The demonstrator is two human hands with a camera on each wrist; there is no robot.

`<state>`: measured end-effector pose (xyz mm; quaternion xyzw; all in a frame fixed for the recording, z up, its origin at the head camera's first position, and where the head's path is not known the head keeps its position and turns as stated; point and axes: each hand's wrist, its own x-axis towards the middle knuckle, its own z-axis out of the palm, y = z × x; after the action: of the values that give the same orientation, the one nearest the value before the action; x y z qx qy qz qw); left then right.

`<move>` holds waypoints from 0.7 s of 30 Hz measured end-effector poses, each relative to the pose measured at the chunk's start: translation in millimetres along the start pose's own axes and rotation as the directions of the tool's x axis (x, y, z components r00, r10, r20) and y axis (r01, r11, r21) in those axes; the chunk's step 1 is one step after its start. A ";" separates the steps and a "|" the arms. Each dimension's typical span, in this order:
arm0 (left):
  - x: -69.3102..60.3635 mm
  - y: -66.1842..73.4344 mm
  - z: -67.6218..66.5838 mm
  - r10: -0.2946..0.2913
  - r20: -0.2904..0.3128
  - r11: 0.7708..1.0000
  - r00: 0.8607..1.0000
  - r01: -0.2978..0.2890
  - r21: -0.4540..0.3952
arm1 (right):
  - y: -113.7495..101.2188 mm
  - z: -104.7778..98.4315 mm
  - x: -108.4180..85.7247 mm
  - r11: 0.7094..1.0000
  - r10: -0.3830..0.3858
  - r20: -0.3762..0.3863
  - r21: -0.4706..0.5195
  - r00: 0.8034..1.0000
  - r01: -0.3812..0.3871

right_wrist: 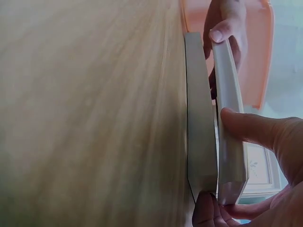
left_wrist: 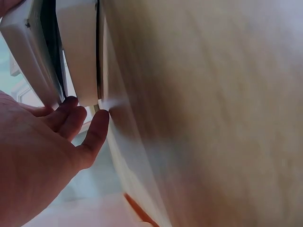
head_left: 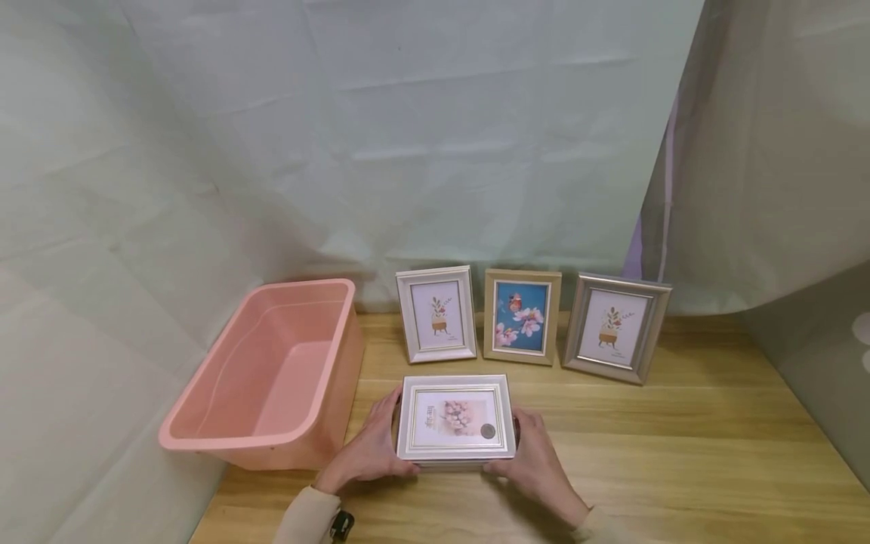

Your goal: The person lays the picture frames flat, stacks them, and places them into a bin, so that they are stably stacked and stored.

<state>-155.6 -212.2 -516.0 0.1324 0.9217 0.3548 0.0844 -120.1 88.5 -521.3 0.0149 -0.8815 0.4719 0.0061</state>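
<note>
A white picture frame [head_left: 455, 419] with a pink flower print lies face up between my hands in the head view. My left hand [head_left: 372, 447] grips its left end, thumb at the front edge. At the right end my right hand [head_left: 540, 462] holds it the same way. The right wrist view shows a second frame [right_wrist: 200, 109] flat on the table beneath it, with a narrow gap between the two. Some right fingertips [right_wrist: 204, 208] touch the lower frame's end. In the left wrist view, the left fingers [left_wrist: 94, 132] reach the ends of both frames.
A pink plastic tub [head_left: 343, 378] stands on the left of the wooden table [head_left: 714, 453]. Behind my hands stand a white frame [head_left: 438, 317], a gold frame [head_left: 522, 317] and a silver-brown frame [head_left: 615, 329]. Pale cloth [head_left: 476, 151] hangs at the back.
</note>
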 end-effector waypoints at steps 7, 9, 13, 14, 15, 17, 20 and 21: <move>-1.6 -0.9 -1.1 -0.016 0.016 1.000 1.000 0.016 -0.022 | 1.0 3.2 0.5 1.000 0.003 0.014 -0.006 1.000 -0.003; -1.7 -1.2 -1.2 -0.017 0.019 1.000 1.000 0.018 -0.023 | 0.5 3.5 0.4 1.000 0.004 0.019 -0.007 1.000 -0.004; -1.2 -1.7 -0.8 -0.018 0.022 0.999 1.000 0.018 -0.027 | -0.5 3.6 0.9 1.000 0.003 0.028 -0.009 1.000 -0.003; -1.0 -1.8 -0.6 -0.018 0.022 0.999 1.000 0.019 -0.028 | -0.7 3.5 1.1 1.000 0.002 0.030 -0.010 1.000 -0.002; -0.9 -1.6 -0.4 -0.017 0.022 0.999 1.000 0.018 -0.028 | -0.9 3.5 1.3 1.000 0.002 0.032 -0.012 0.999 -0.001; -0.2 -1.1 -0.1 -0.013 0.021 0.999 1.000 0.013 -0.029 | -1.2 3.3 2.0 1.000 0.003 0.035 -0.015 0.999 -0.003; 0.8 -0.1 0.4 -0.006 0.014 1.000 1.000 0.007 -0.014 | -1.8 2.4 3.5 1.000 0.009 0.038 -0.016 0.999 -0.008; 1.3 0.3 0.5 -0.005 0.013 1.000 1.000 0.005 -0.010 | -2.1 2.0 4.0 1.000 0.011 0.039 -0.015 0.999 -0.011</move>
<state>-156.7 -211.2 -516.2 0.1319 0.9197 0.3583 0.0917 -124.1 85.6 -520.6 0.0193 -0.8851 0.4649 -0.0138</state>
